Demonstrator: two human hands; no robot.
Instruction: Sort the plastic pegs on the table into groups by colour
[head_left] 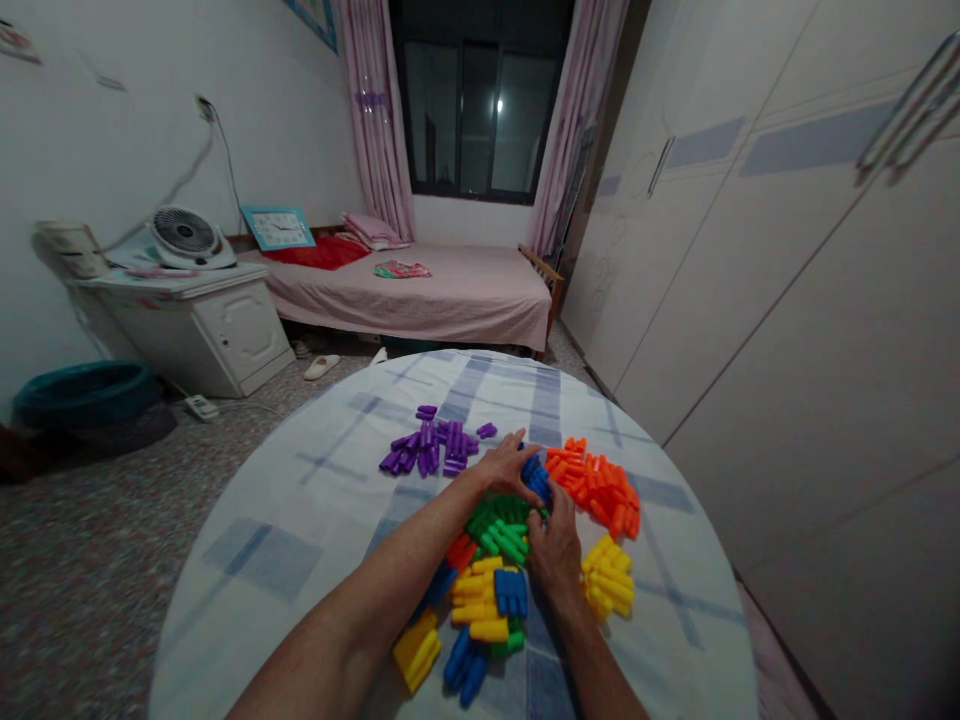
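Fingers of the left hand [504,468] are held spread, those of the right hand [553,553] curled by blue blocks [535,480] on the surface [255,560]; purple blocks [427,445] and orange blocks [592,490] are gathered apart, green blocks [502,530] and yellow blocks [476,598] left mixed.

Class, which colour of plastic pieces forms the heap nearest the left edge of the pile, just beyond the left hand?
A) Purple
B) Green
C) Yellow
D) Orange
A: the purple pieces lie in their own heap left of the left hand, on the checked tablecloth.
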